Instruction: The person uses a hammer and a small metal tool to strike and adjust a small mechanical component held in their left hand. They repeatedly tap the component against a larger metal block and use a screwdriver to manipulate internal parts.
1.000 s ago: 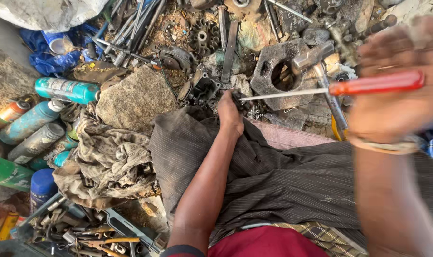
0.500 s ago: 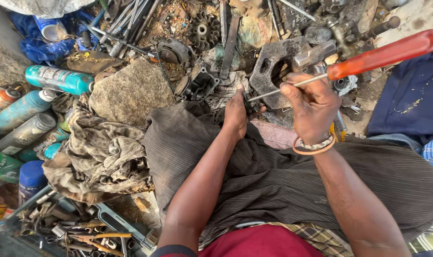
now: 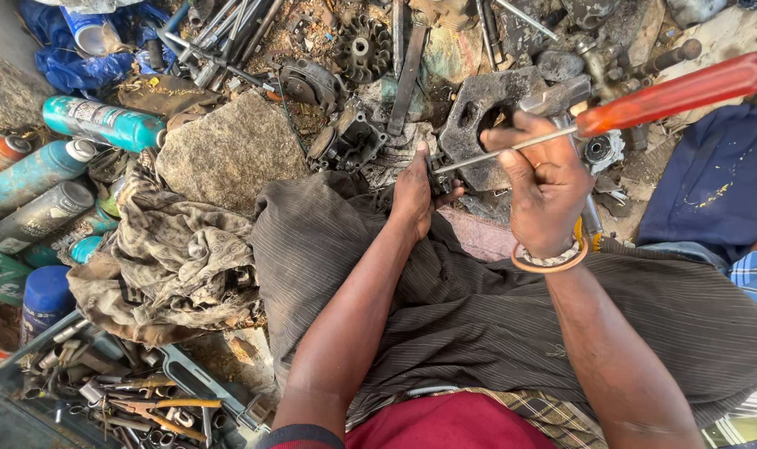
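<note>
Screwdriver (image 3: 611,116) clasped in right hand's (image 3: 544,187) grip; left hand (image 3: 416,195) seemingly pinches small part (image 3: 439,179).

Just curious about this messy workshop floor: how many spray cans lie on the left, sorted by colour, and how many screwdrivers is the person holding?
Teal spray cans: 2
Grey spray can: 1
Orange spray can: 1
Red-handled screwdriver, in the right hand: 1
Total: 5

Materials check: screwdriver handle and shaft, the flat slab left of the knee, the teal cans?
Screwdriver handle: translucent red, glossy, likely plastic. Shaft: thin bright bare metal, probably steel. Slab: grey, rough, chipped edges, looks like stone. Teal cans: painted cylinders with grimy sheen, probably metal spray cans.
</note>
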